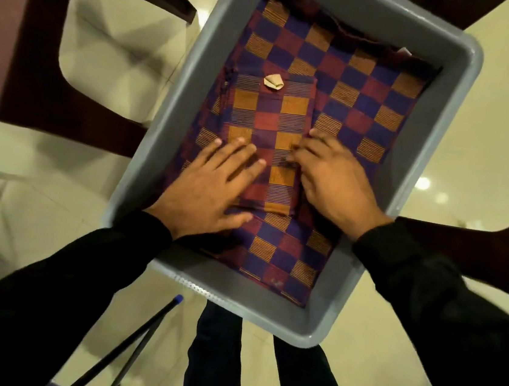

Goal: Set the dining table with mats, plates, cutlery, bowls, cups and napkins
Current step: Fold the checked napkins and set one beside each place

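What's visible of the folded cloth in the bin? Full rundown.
The folded cloth is a woven check of orange, maroon and purple, folded to a narrow rectangle. It lies flat on larger cloths of the same pattern inside the grey bin. A small crumpled paper scrap sits at its far end. The left hand rests flat on its near left part, fingers straight; the right hand curls its fingers at its right edge.

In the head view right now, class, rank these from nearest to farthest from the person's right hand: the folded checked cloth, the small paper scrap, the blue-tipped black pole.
1. Folded checked cloth: touching the right hand, in the middle of the grey tub.
2. Small paper scrap: on the cloth's far end.
3. Blue-tipped black pole: outside the tub, on the left, above the floor.
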